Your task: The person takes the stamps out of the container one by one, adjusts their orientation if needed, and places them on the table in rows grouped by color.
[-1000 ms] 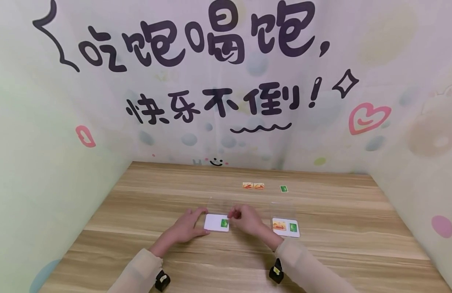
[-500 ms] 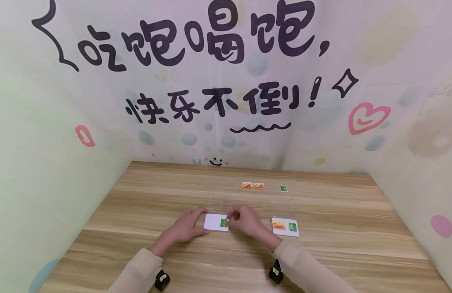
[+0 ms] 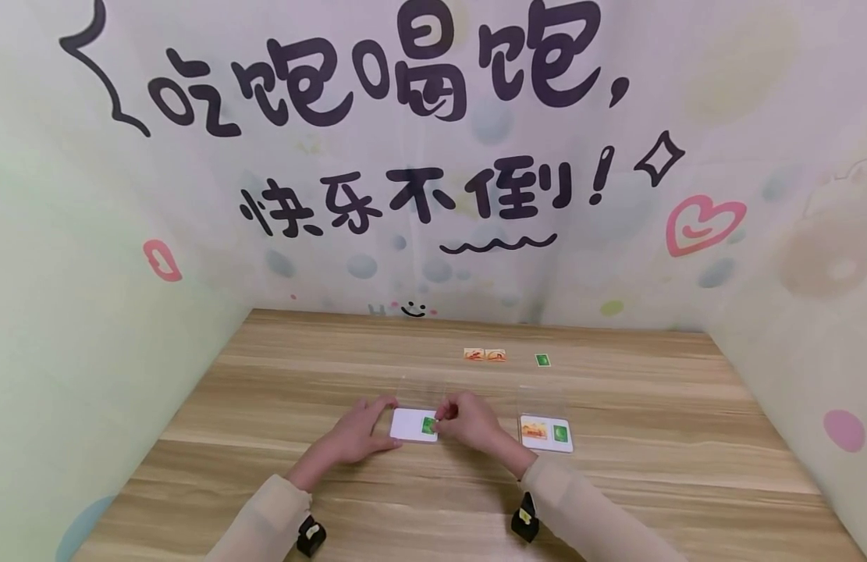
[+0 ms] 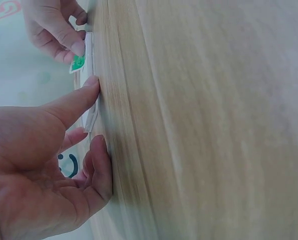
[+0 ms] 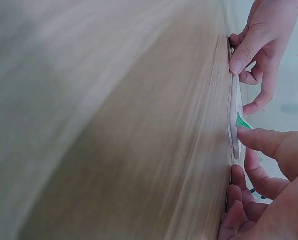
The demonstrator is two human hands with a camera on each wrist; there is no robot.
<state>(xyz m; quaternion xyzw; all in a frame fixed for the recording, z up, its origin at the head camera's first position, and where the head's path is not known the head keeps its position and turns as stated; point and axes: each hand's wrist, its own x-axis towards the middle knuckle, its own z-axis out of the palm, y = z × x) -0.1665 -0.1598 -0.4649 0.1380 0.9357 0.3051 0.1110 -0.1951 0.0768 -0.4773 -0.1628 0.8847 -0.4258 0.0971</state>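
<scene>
In the head view, my left hand (image 3: pixel 356 435) holds the left end of a clear plastic case lined with a white card (image 3: pixel 408 425). Thumb and index finger lie at opposite edges of it, as the left wrist view shows. A small green stamp (image 3: pixel 428 425) is at the card's right end. My right hand (image 3: pixel 470 421) pinches that stamp by its right side. Tilted up from the case, the stamp (image 4: pixel 76 64) shows in the left wrist view. Behind the card lies the case's transparent lid (image 3: pixel 422 389), folded open.
To the right lies a second open case (image 3: pixel 545 447) with an orange stamp (image 3: pixel 534 431) and a green stamp (image 3: pixel 560 434) on its card. Farther back on the wooden table (image 3: pixel 300 351) are two orange stamps (image 3: pixel 474 354) and one green stamp (image 3: pixel 542 360). A printed curtain hangs behind.
My right thumb has come down slightly onto the green stamp's right side. The left hand keeps its hold on the case, and the other stamps lie as before.
</scene>
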